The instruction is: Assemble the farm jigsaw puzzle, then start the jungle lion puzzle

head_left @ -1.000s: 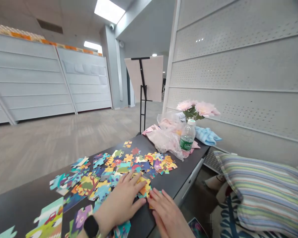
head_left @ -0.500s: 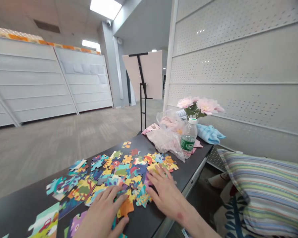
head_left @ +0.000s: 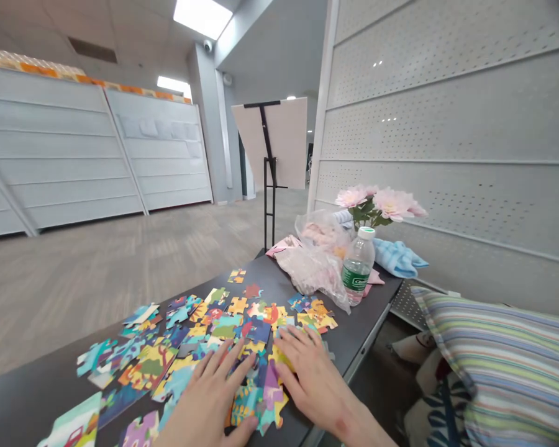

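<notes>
Colourful jigsaw puzzle pieces (head_left: 228, 327) lie in a loose, overlapping heap on the dark tabletop (head_left: 41, 388). Palm down, my left hand (head_left: 214, 397) rests over the near side of the heap with its fingers spread. To its right, my right hand (head_left: 310, 369) is also flat, its fingers stretched over pieces at the heap's right edge. A purple piece (head_left: 271, 388) shows between the two hands. A larger joined section with a red vehicle (head_left: 77, 425) sits at the lower left. Whatever lies under the palms is hidden.
A water bottle (head_left: 358, 267) stands at the right back beside a crumpled plastic bag (head_left: 314, 270), pink flowers (head_left: 394, 203) and a blue cloth (head_left: 398, 256). A striped pillow (head_left: 517, 360) is right of the table. Behind stands an easel with a board (head_left: 289, 143).
My left hand has moved forward over the heap, and pieces near it have shifted. An orange piece beside it is now out of sight. My right hand sits slightly lower in view.
</notes>
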Motion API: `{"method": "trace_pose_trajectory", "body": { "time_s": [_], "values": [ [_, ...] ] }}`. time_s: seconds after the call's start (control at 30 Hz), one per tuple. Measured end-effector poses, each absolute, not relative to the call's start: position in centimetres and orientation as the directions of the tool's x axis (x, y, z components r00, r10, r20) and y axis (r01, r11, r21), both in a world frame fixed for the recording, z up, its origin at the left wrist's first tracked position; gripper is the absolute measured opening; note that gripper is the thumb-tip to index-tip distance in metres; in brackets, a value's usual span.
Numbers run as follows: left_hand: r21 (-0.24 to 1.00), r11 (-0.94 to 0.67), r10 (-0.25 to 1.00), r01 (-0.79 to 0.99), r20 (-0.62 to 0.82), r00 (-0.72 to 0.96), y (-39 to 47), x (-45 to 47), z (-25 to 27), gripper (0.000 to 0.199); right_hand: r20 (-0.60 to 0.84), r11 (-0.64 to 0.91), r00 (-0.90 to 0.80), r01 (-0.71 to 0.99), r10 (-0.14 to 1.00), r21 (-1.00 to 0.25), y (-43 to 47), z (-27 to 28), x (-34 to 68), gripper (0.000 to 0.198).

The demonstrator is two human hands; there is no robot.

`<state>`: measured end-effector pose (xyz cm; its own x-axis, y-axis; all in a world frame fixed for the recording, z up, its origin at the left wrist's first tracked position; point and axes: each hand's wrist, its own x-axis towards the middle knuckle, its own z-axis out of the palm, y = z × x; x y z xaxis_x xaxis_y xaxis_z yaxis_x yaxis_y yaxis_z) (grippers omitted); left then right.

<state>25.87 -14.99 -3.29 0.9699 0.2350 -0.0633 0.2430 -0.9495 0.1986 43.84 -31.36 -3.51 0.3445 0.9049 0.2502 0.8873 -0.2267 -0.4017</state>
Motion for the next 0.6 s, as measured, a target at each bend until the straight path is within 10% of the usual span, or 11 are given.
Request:
{"method": "trace_pose_trajectory", "body": {
  "time_s": [0.4,0.6],
  "values": [
    [0.138,-0.97,0.229,0.203,0.221,0.948,-14.7,25.2,-4.9,0.04,0.475,-0.265,0.571,0.781,0.67,-0.565,-32.0,-6.8,44.7,0.041],
    [0.166,-0.962,0.258,0.216,0.297,0.92,-14.9,24.9,-4.9,0.034,0.376,-0.248,0.395,0.89,0.838,-0.383,-31.9,-5.1,44.3,0.039]
  ]
}}
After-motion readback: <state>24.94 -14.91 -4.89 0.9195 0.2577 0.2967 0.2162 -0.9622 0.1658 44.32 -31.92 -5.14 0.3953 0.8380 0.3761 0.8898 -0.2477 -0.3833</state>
